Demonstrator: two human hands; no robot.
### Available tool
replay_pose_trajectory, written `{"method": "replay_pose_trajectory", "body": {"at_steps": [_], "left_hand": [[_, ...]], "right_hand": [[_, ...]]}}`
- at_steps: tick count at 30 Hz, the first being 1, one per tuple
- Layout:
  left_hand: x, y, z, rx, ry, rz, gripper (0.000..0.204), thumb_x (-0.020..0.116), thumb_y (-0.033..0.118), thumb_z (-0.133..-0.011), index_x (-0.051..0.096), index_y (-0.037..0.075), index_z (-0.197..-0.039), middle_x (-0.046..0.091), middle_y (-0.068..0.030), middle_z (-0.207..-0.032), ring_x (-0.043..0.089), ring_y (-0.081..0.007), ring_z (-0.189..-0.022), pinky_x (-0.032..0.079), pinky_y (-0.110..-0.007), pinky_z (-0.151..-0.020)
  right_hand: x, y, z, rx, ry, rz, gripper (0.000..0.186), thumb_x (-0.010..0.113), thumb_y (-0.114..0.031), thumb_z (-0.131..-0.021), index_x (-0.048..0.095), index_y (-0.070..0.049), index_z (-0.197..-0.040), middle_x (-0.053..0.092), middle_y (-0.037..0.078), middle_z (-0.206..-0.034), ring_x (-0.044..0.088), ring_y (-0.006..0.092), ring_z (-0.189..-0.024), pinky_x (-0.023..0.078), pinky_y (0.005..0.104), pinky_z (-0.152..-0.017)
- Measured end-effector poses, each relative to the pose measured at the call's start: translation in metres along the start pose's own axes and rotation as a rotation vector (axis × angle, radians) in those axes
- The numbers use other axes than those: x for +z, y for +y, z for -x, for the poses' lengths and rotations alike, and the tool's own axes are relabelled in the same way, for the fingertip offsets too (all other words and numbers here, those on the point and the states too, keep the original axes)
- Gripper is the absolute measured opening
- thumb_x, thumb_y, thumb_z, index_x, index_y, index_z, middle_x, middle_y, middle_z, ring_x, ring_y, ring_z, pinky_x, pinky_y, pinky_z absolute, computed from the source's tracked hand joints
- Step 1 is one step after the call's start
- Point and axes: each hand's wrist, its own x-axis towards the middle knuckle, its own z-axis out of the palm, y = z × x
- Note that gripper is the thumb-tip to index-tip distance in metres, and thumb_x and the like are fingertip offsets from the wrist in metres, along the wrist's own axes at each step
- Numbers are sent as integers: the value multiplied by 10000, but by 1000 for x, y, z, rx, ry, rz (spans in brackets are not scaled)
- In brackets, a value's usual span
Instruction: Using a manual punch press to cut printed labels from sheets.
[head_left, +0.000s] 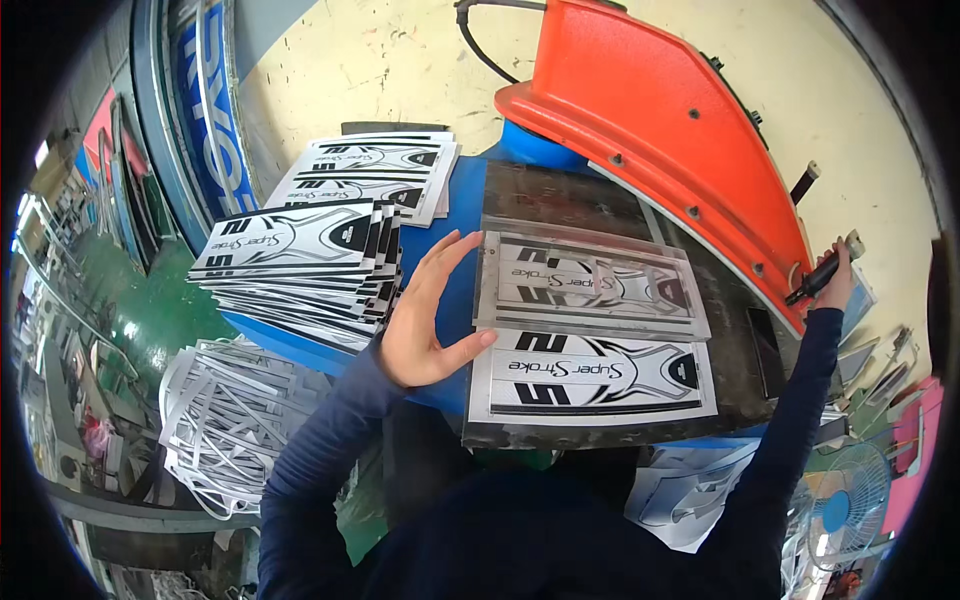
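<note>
Gripping black handle (817,278) at near right end of red machine arm (665,110), fingers of our right hand (838,275) wrapped round it. Our left hand (425,320) open, thumb and fingers spread at left edge of clear frame (592,283); we cannot tell if tips press on it. Frame lies flat over printed white sheet (600,385), near part uncovered, both on dark board (560,192). Left on blue bench (455,300): thick sheet stack (290,245), farther stack (370,165) beyond. White offcuts (235,420) heaped near left.
</note>
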Motion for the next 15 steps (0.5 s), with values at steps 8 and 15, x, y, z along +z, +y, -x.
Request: {"method": "replay_pose_trajectory", "body": {"at_steps": [8, 15], "left_hand": [[-11, 35, -8, -298, 13, 339, 661, 674, 198, -910, 397, 64, -1496, 483, -131, -1489, 385, -253, -1412, 244, -483, -1159], [12, 80, -52, 94, -154, 291, 657, 735, 103, -852, 461, 22, -1443, 529, -138, -1438, 471, -255, -1358, 320, -413, -1146]], "right_hand": [[5, -30, 80, -28, -133, -72, 176, 702, -172, -911, 594, -34, -917, 568, 31, -746, 550, 112, -638, 455, 260, -580], [31, -77, 201, -7, -394, -168, 161, 595, -122, -971, 555, -9, -1079, 545, 48, -832, 534, 129, -764, 447, 268, -691]]}}
